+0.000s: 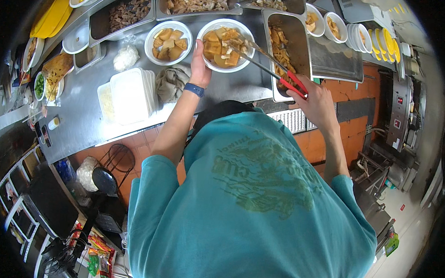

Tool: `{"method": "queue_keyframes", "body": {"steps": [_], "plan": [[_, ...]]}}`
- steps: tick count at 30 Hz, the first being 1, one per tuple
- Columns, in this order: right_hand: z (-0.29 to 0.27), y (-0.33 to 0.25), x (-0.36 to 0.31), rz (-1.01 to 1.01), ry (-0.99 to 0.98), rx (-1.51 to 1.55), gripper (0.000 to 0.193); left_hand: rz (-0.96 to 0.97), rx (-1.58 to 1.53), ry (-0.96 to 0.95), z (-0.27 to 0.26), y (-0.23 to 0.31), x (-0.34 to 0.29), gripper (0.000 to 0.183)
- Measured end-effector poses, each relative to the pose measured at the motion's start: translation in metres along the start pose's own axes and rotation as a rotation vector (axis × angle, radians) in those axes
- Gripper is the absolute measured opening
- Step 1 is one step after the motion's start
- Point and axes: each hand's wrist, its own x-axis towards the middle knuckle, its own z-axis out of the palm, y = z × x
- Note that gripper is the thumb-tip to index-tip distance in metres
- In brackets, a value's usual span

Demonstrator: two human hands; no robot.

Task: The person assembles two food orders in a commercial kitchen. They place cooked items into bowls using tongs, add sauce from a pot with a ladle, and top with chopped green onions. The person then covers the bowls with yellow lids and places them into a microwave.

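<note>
My left hand (pixel 199 68) holds the left side of a round white bowl (pixel 202 30), its thumb along the rim and the other fingers mostly hidden. Browned chunks of food (pixel 212 44) fill that bowl. My right hand (pixel 316 101) grips metal tongs by their red handles (pixel 297 82). The tongs reach left, with their tips over the food in the bowl; a few small pale pieces lie by the tips. Just left stands a second white bowl (pixel 149 45) of similar chunks. Under the tongs, to the right, a deep steel pan (pixel 306 46) contains brown food pieces in sauce.
Steel trays of chopped food (pixel 191 1) line the back. White lidded containers (pixel 132 93), a crumpled cloth (pixel 173 82) and a knotted plastic bag (pixel 126 58) lie left on the steel counter (pixel 84 113). Filled bowls (pixel 335 27) and stacked yellow bowls (pixel 385 44) stand back right.
</note>
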Motion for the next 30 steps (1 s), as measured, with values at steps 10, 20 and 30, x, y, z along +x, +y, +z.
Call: {"method": "queue_keyframes", "body": {"steps": [10,20,30], "plan": [[-0.044,0.061,0.075,-0.024,0.194,0.085,0.037,0.088,-0.002,0.053,0.012,0.008,-0.006,0.056],[-0.014,0.103,0.392,0.086,-0.485,0.000,0.033,0.049,0.025,0.108,0.023,0.009,-0.038,0.067],[-0.051,0.164,0.373,0.118,-0.505,0.256,0.039,0.068,0.051,0.096,0.030,0.014,-0.031,0.068]]}}
